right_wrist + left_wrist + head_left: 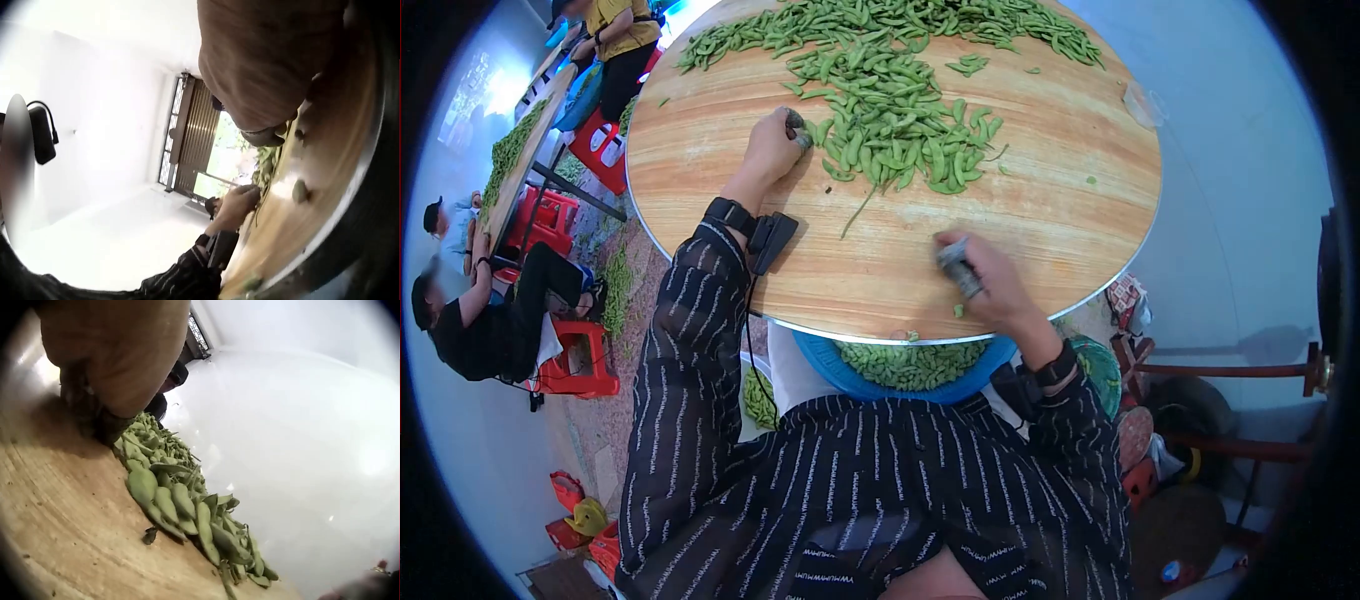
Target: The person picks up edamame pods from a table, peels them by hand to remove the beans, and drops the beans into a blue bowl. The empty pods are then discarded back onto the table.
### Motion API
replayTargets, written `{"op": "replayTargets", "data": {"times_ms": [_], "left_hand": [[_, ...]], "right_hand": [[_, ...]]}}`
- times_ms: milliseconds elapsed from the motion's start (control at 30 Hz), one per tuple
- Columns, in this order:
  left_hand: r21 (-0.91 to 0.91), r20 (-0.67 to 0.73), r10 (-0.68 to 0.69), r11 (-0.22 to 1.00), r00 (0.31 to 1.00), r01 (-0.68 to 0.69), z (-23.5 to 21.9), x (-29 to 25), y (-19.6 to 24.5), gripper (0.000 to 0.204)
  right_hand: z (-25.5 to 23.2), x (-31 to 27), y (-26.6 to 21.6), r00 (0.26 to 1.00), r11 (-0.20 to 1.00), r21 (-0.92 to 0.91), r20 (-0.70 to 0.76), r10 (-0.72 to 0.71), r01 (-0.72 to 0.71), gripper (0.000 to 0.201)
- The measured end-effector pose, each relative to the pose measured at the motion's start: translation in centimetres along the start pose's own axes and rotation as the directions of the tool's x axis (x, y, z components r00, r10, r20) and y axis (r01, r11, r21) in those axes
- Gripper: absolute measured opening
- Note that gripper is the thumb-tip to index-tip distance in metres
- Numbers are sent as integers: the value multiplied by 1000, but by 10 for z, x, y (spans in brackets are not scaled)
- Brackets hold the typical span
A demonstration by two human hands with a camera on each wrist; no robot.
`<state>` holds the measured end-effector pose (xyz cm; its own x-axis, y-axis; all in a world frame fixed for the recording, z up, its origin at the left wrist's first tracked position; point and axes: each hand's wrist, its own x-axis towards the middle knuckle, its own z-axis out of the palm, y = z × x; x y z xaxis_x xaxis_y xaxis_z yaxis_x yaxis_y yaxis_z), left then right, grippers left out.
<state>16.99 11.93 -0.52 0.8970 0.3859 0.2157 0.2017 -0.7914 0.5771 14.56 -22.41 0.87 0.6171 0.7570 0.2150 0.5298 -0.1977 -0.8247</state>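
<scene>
Green soybean pods (pixel 900 125) lie in a heap over the far and middle part of a round wood-patterned table (pixel 720 120). My left hand (pixel 776 145) is at the heap's left edge, its dark-covered fingertips bent down beside the nearest pods (pixel 165 494). My right hand (pixel 992 280), blurred and with grey coverings on its fingers, is over the near right part of the table, apart from the heap. Its fingers bend inward; whether they hold anything I cannot tell. A loose green bean (pixel 300 191) sits on the table near it.
Under the table's near edge, a blue basin (pixel 825 365) holds shelled green beans. A pale container (pixel 755 425) with pods stands left of it, a green basin (pixel 1112 375) to the right. People sit at another table (pixel 518 165) on the left, near red stools (pixel 580 365).
</scene>
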Motion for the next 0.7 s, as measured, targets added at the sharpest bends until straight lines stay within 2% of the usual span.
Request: {"op": "replayTargets", "data": {"times_ms": [33,100,133,233,267,333,367,400,433,467,500,533,567,600,633,667,700], "left_hand": [[1,3,-3,1000,1000,3,-3,-3,4,23],[15,65,-87,996,994,86,-10,-12,12,22],[16,68,-88,996,994,87,-10,-16,11,22],[31,125,-61,998,990,57,-16,-26,7,21],[47,155,-58,998,986,52,-19,-29,7,20],[65,184,-59,997,981,48,-23,-37,4,19],[-115,219,-117,983,969,145,-22,-42,0,14],[-287,264,-165,927,950,241,-22,-47,-1,9],[-287,266,-161,928,950,237,-24,-55,8,9],[-572,341,-200,732,919,371,-25,-65,19,7],[-768,427,-204,433,881,472,-25,-76,34,6],[-767,431,-196,434,881,472,-22,-86,50,6],[-833,402,-175,337,899,439,-17,-98,68,6],[-887,367,-162,236,916,397,-13,-110,85,7],[-897,380,-139,186,914,402,-9,-121,99,7],[-908,381,-122,138,917,395,-7,-130,111,8],[-919,337,-50,199,940,341,0,-137,115,8]], "right_hand": [[7,0,-5,1000,1000,3,2,3,-3,28],[19,-3,-12,957,968,-31,162,-240,248,26],[24,-6,-15,958,969,-29,162,-237,245,26],[35,-18,-23,889,939,101,300,-345,330,23],[34,-20,-25,888,938,103,300,-348,332,23],[28,-24,-29,840,914,196,363,-403,354,25],[23,-26,-30,840,914,199,362,-403,353,25],[19,-28,-30,917,965,156,311,-249,209,27],[16,-28,-31,964,991,119,250,-86,58,29],[15,-27,-32,966,991,119,243,-84,56,29],[17,-24,-34,991,957,282,130,39,-74,30],[17,-22,-36,983,877,447,39,179,-177,32],[20,-20,-39,983,877,446,33,183,-178,32],[24,-16,-43,969,754,619,56,239,-222,32],[26,-12,-46,956,597,763,95,277,-249,32],[28,-7,-47,962,601,762,103,254,-241,32],[32,-4,-48,957,545,818,23,289,-184,31]]}}
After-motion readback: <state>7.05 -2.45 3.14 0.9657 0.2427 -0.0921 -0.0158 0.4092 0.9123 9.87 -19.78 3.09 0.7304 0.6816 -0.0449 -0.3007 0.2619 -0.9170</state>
